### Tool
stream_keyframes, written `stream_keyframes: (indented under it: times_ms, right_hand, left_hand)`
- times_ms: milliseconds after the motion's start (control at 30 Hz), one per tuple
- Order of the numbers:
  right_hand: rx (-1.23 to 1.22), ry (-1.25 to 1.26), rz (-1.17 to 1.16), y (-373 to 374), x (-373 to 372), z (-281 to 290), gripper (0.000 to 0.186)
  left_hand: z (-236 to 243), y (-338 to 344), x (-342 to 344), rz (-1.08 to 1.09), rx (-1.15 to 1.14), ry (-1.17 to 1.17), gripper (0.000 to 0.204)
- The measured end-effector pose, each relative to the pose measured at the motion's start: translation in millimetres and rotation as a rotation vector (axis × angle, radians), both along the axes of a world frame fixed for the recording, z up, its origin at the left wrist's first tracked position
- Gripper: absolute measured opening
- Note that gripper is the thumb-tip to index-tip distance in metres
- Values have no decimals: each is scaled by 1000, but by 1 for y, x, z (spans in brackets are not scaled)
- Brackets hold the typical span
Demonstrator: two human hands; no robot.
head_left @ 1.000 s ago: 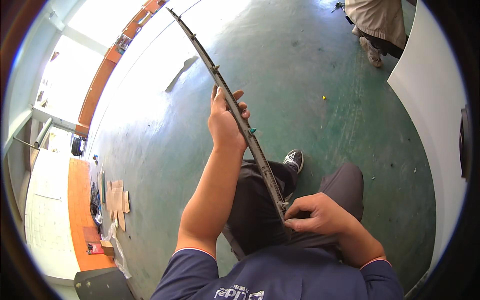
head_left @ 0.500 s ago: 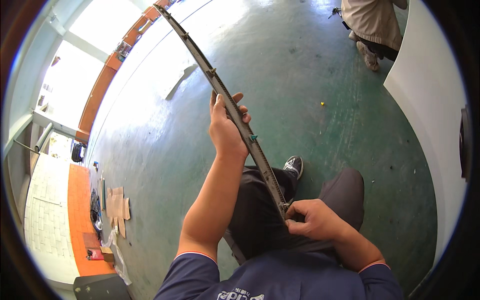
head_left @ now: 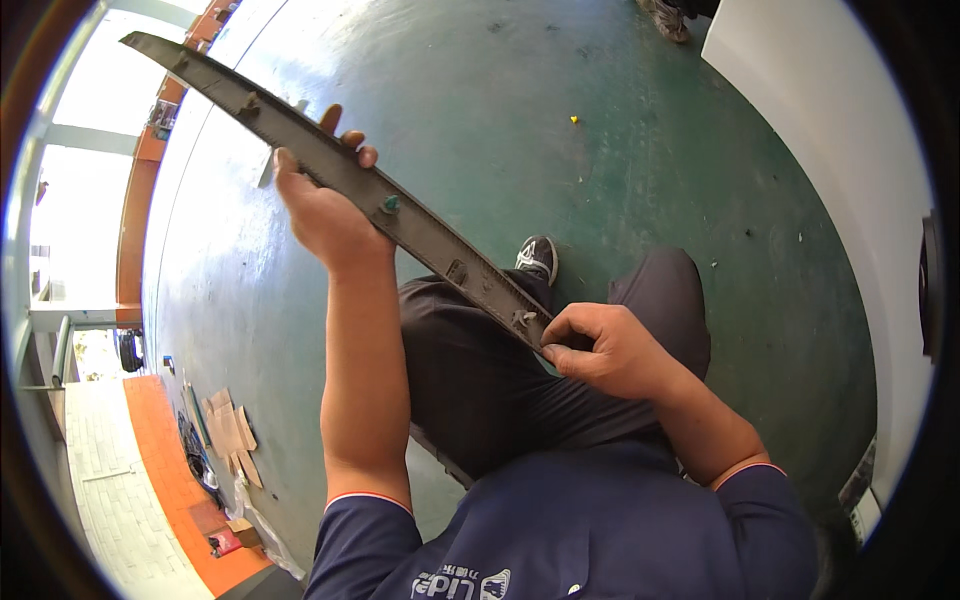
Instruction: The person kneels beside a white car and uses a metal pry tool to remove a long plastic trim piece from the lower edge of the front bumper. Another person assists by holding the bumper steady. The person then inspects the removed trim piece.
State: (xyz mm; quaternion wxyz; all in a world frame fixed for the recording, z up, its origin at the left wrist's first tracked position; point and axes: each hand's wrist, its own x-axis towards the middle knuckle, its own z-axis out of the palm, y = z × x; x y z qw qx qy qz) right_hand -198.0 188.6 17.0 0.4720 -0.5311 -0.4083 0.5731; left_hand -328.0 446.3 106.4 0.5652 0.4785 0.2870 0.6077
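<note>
A long, narrow grey trim strip [head_left: 418, 230] slants across the view from the far left down to my lap, its broad clip-bearing side facing up. Fastened along it are a teal clip [head_left: 390, 204] near the middle and several dull beige clips, one beige clip [head_left: 524, 318] close to the near end. My left hand [head_left: 335, 225] is wrapped round the strip from underneath, thumb on one edge and fingertips showing past the other. At the near end, my right hand [head_left: 605, 350] pinches the strip's tip between thumb and forefinger.
Green floor [head_left: 480, 110] spreads around my legs, with a small yellow piece [head_left: 575, 119] on it. A large white panel [head_left: 830, 120] curves along the right. Another person's shoe [head_left: 665, 20] shows at the top. Flattened cardboard [head_left: 228, 425] lies at lower left.
The strip's far end has swung left and its broad side has turned toward me. Both hands have shifted left and up with it. Less of the other person shows.
</note>
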Motion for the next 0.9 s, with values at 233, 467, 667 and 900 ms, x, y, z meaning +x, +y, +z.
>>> stream_keyframes:
  times_ms: [233, 467, 667, 900]
  right_hand:
    - [53, 43, -88, -13, 5, -6, 15]
    - [98, 18, -110, -13, 5, -1, 14]
    - [256, -243, -121, -11, 0, 2, 14]
    - [276, -492, -167, -8, -12, -2, 13]
  left_hand:
    - [1, -7, -2, 51, 19, 120, 46]
    - [-1, -3, -3, 19, 7, 57, 43]
    - [1, -10, 1, 47, 42, 74, 42]
    - [3, -16, 6, 83, 65, 123, 43]
